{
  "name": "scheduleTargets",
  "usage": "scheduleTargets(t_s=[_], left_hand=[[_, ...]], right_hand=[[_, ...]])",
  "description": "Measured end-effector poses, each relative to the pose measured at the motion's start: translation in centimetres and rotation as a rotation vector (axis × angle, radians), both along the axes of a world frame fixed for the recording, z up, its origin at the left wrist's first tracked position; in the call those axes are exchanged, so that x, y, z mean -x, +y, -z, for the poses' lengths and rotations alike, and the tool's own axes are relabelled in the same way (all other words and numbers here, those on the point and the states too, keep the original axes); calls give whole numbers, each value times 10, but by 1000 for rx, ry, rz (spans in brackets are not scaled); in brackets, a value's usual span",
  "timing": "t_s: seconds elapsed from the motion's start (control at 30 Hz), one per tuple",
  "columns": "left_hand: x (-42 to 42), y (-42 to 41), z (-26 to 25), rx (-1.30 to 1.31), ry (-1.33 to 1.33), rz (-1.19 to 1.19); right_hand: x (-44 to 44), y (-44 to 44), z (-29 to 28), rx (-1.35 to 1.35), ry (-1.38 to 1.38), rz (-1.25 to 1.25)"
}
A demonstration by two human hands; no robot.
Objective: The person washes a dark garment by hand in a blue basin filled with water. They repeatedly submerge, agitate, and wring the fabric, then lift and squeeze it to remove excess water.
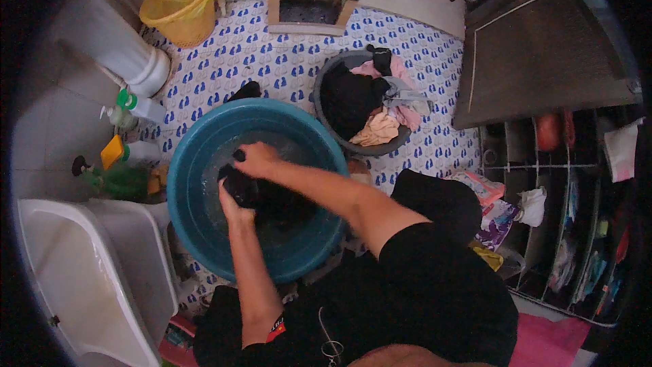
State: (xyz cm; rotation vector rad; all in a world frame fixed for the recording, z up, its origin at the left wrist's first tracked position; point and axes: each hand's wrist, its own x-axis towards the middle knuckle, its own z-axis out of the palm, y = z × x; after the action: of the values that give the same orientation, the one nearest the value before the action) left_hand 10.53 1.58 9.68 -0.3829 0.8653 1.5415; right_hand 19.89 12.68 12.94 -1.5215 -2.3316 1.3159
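A large round teal basin [183,229] stands before me with water and dark cloth in it. Both my hands are over its left half. My left hand [233,203] lies under a black cloth [241,186] and grips it from the left side. Above it, my right hand [259,160] is closed on part of black cloth, a dark end of which shows past its fingers. More black cloth [285,206] lies in the water under my right forearm. Whether it is one piece with the held cloth I cannot tell.
Behind on the right, a grey tub [322,107] holds mixed clothes. A small black cloth [246,90] lies beyond the basin. Bottles [145,108] and a green mesh [122,181] sit left, above a white ceramic fixture [97,244]. A yellow basket [186,15] and black shelving [540,165] stand farther out.
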Motion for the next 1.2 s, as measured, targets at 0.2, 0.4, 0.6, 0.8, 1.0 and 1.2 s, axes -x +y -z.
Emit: scheduleTargets(t_s=[0.2,0.4,0.6,0.8,1.0,1.2], left_hand=[[17,6,-28,467,540,74],[46,-33,51,460,356,-29],[31,-30,54,318,203,-71],[23,-38,21,65,366,30],[22,-69,12,3,367,12],[18,-46,32,-141,260,-120]], right_hand=[[-47,38,97,44,-27,217],[-41,10,107,53,-283,-601],[-22,-15,94,500,168,153],[-1,-95,-39,366,757,-390],[-16,-146,-107,68,424,-604],[5,-113,-54,-471,361,-360]])
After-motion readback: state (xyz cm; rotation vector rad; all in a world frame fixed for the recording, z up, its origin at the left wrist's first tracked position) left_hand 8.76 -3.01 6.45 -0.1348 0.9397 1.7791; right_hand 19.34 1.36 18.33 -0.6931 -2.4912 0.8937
